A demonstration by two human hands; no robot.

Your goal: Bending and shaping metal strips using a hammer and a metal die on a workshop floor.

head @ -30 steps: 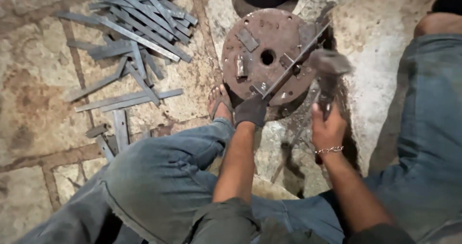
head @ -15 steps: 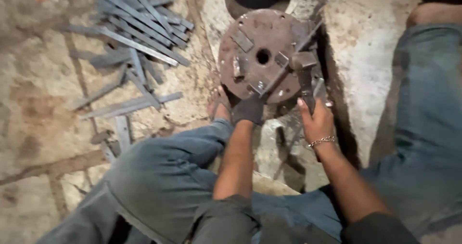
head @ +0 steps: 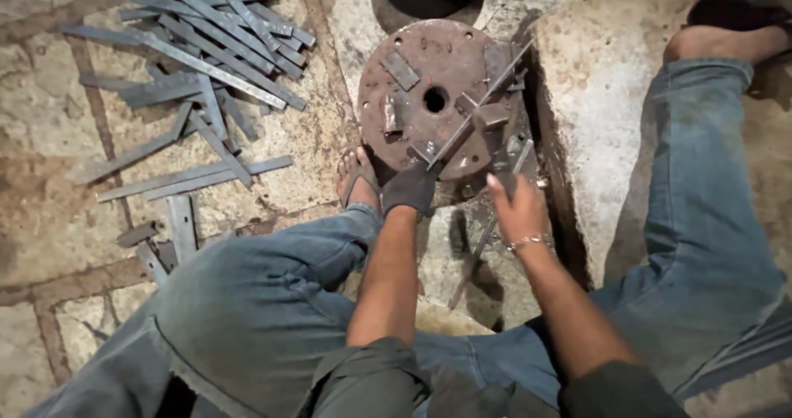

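- Rusty round steel plate [head: 429, 96] lies flat on the stone floor [head: 49, 187] ahead of us, at about twelve o'clock from our hands, with a hole in its middle and small metal blocks fixed on its face.
- Across the plate we see a thin flat metal strip [head: 478, 113], running from about seven o'clock at the near rim up to one o'clock past the far rim.
- Our left hand [head: 410, 188], in a dark glove, is closed on the near end of that strip at the plate's six o'clock edge.
- Our right hand [head: 516, 207], bare with a bracelet at the wrist, is wrapped around the handle of a hammer [head: 495, 133], whose head sits over the plate's four o'clock side, close to the strip; we cannot tell whether it touches.
- Our two hands are near each other but apart.
- Our sandalled foot [head: 359, 179] rests just beside the plate at its seven o'clock edge.
- A loose heap of cut metal strips [head: 206, 47] lies well apart, at about ten o'clock.
- A raised stone block [head: 594, 113] stands just beside the plate at three o'clock.
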